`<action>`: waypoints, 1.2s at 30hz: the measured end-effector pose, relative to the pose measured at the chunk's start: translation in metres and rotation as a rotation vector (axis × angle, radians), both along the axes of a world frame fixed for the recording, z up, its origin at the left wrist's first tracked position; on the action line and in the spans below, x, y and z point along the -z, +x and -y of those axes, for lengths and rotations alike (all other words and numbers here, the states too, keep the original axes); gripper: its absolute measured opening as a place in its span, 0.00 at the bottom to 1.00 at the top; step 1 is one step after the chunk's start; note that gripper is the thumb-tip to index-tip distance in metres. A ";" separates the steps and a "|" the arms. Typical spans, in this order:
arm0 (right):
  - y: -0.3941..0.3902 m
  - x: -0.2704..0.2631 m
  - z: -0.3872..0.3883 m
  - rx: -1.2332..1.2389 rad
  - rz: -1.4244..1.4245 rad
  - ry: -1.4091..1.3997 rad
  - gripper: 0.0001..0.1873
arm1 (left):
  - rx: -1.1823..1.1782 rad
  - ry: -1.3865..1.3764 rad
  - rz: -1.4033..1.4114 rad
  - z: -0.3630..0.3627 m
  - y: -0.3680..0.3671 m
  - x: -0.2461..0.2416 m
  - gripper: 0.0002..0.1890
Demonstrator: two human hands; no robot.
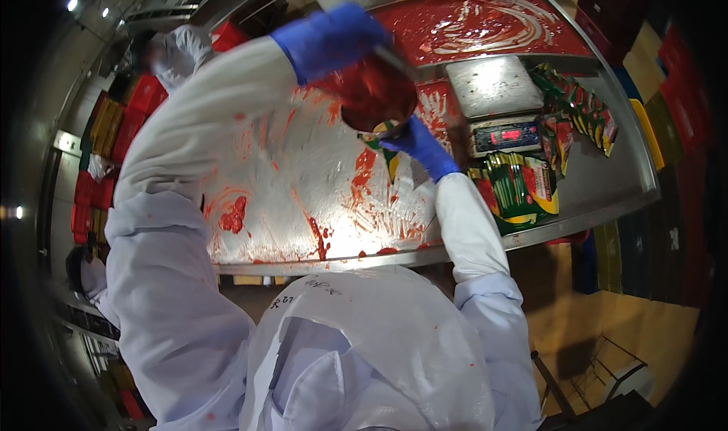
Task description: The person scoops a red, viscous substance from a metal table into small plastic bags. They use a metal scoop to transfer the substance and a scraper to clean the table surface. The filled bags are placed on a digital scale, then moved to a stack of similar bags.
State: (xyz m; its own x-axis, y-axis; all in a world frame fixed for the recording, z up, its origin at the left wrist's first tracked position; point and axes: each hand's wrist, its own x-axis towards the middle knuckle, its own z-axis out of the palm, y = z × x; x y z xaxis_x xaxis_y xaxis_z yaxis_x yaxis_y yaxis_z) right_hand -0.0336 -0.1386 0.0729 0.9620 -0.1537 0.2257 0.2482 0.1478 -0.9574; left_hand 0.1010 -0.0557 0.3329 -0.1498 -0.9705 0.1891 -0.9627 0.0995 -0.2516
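Observation:
My left hand (335, 41), in a blue glove, is closed on a blurred metal utensil (395, 61) smeared with red. Just below it is a red-coated metal vessel or funnel (378, 98); motion blur hides where one ends and the other begins. My right hand (421, 146), also blue-gloved, holds a green and yellow printed packet (391, 161) against the vessel's lower rim. The packet's mouth is mostly hidden. Wet red paste (472, 27) fills a tray at the back of the steel table (273, 175), whose top bears red smears and a small lump of paste (233, 216).
Right of my right hand stands a scale (506, 135) with a steel platform and lit display. Stacked packets (515, 186) and a row of packets (580, 110) lie by it. A raised rim (586, 220) edges the table. A person (176, 56) is at the far left, near red crates (142, 98).

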 end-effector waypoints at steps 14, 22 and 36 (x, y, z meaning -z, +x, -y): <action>0.014 0.022 0.004 -0.002 0.003 -0.047 0.39 | -0.231 0.078 0.766 -0.029 -0.055 0.008 0.18; -0.008 0.034 0.019 0.074 -0.067 -0.176 0.21 | -0.554 -0.346 0.175 -0.200 0.031 0.041 0.19; -0.039 0.017 0.020 0.186 -0.151 -0.714 0.17 | -0.750 0.502 -1.009 -0.332 -0.056 0.307 0.19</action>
State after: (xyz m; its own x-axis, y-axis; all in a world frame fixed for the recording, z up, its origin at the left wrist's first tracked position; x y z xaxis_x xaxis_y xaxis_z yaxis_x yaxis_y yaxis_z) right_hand -0.0722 -0.1590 0.0559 0.9630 -0.1823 0.1987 0.0665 -0.5533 -0.8303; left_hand 0.0454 0.2767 0.0262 0.4342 -0.7526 -0.4950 -0.5670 -0.6553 0.4991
